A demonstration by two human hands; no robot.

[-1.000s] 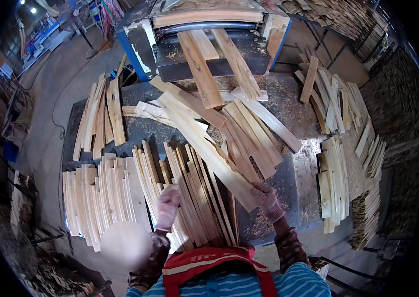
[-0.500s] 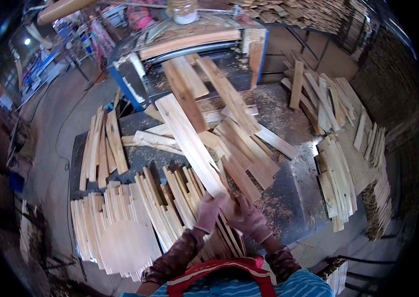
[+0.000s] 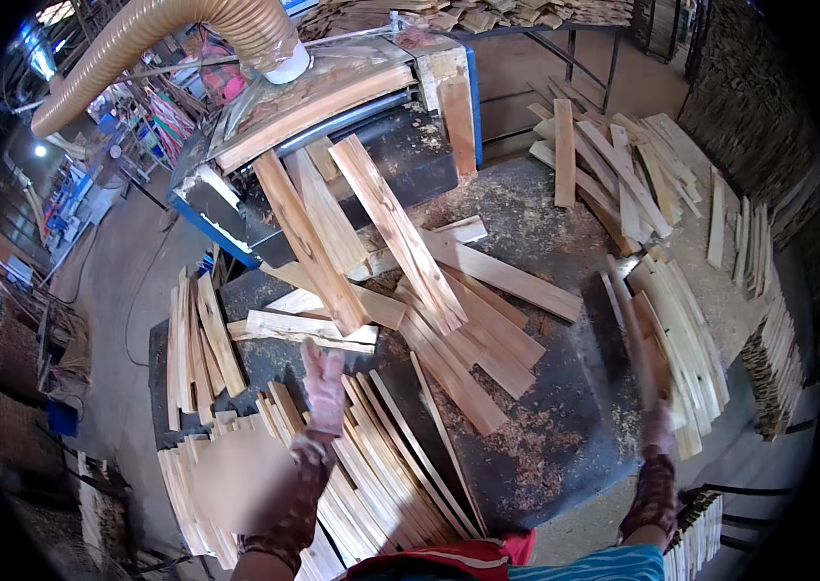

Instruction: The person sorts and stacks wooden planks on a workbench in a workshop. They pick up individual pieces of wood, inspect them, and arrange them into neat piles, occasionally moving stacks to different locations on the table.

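Observation:
My left hand (image 3: 325, 392), in a pale pinkish glove, is raised above the row of wooden slats (image 3: 381, 455) near the table's front. Its fingers are stretched and hold nothing. Away to the right, my gloved right hand (image 3: 657, 432) grips the near end of a wooden board (image 3: 649, 339), blurred by motion, beside a stack of pale boards (image 3: 686, 349). Between my hands, a loose heap of planed boards (image 3: 468, 329) lies crosswise on the dark table (image 3: 546, 426). Several boards (image 3: 308, 237) slope out of a planer-like machine (image 3: 323, 116) onto it.
A ribbed tan hose (image 3: 168, 29) joins the machine's top. Small bundles of slats (image 3: 202, 334) stand at the table's left, and loose boards (image 3: 613, 174) pile at the far right. Wood shavings (image 3: 536, 465) litter the tabletop. A pale blurred disc (image 3: 243, 479) covers part of the near-left slats.
Both hands were together at a long pale board in the middle. They have parted: the right moved far right with a board, the left went left and opened. The view has shifted.

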